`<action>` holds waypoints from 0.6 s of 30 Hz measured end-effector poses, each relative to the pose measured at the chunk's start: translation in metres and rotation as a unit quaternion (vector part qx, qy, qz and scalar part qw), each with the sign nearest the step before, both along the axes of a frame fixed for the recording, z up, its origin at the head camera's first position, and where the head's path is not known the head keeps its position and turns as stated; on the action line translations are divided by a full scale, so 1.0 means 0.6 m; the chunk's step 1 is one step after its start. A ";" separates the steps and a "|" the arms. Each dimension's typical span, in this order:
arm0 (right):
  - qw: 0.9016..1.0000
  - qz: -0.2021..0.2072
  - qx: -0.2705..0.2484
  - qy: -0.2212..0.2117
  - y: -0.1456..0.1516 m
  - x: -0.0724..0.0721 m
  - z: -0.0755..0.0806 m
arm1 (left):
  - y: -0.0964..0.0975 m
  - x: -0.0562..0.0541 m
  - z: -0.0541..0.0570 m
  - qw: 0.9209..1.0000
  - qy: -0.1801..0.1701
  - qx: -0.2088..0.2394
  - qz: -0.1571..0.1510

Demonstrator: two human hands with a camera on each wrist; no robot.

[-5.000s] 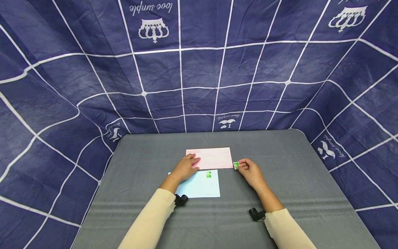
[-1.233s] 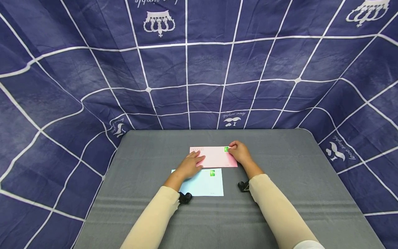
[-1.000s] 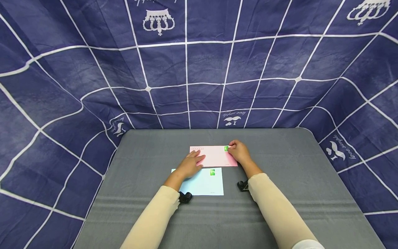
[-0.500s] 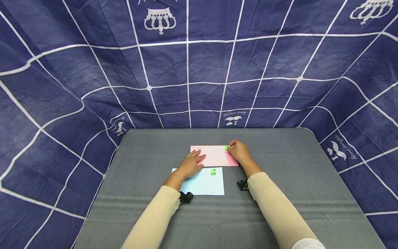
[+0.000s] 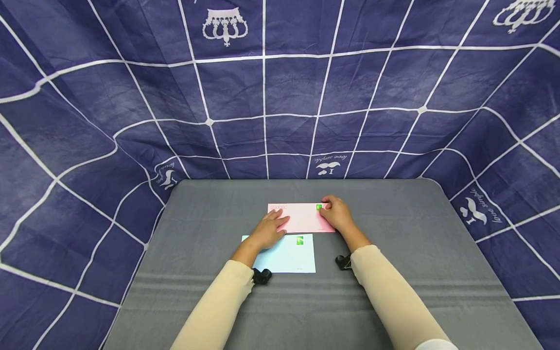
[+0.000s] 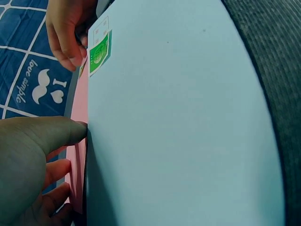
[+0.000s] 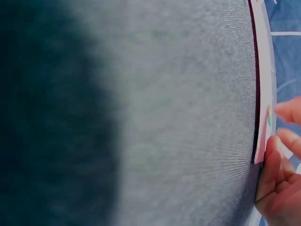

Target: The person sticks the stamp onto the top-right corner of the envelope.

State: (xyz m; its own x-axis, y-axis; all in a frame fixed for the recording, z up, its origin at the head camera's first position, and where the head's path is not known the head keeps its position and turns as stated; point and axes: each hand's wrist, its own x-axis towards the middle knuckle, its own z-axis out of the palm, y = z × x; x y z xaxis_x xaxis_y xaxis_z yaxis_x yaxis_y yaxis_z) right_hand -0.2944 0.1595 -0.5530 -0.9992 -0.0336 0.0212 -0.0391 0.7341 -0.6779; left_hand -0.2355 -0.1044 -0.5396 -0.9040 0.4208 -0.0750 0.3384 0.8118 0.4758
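Observation:
A pink envelope lies flat on the grey table, a green stamp at its upper right corner. My left hand rests with spread fingers on this envelope's left part; its palm side crosses the light blue envelope nearer to me. At the stamp's right edge is my right hand. Its thumb lies by the stamp, and a gap shows between thumb and index finger in the right wrist view; the other fingers curl loosely. The light blue envelope carries another green stamp, below a printed box.
The grey cloth-covered table extends around both envelopes. A dark blue curtain with white lines encloses the back and sides. Black wrist cameras sit under the cream sleeves.
Since five seconds ago, my right hand has brought the stamp from beside the pink envelope to its upper right corner. Lately its thumb and index finger have parted slightly. My left hand stays put.

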 end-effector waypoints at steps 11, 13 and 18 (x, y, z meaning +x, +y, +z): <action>1.000 0.026 0.014 -0.002 0.000 0.001 -0.005 | -0.001 -0.002 -0.001 1.000 -0.001 -0.005 0.000; 1.000 0.026 0.015 -0.003 0.001 0.001 -0.005 | -0.001 -0.003 -0.002 1.000 0.000 -0.007 0.000; 0.999 0.027 0.020 -0.006 0.001 0.001 -0.005 | -0.001 -0.001 -0.002 1.000 0.002 -0.006 -0.002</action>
State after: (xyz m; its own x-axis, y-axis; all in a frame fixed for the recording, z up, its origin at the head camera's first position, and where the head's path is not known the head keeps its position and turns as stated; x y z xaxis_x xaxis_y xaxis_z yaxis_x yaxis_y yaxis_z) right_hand -0.2939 0.1603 -0.5557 -0.9961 -0.0885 0.0067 -0.0716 0.7570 -0.6495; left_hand -0.2364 -0.1048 -0.5410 -0.9028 0.4231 -0.0768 0.3431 0.8165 0.4644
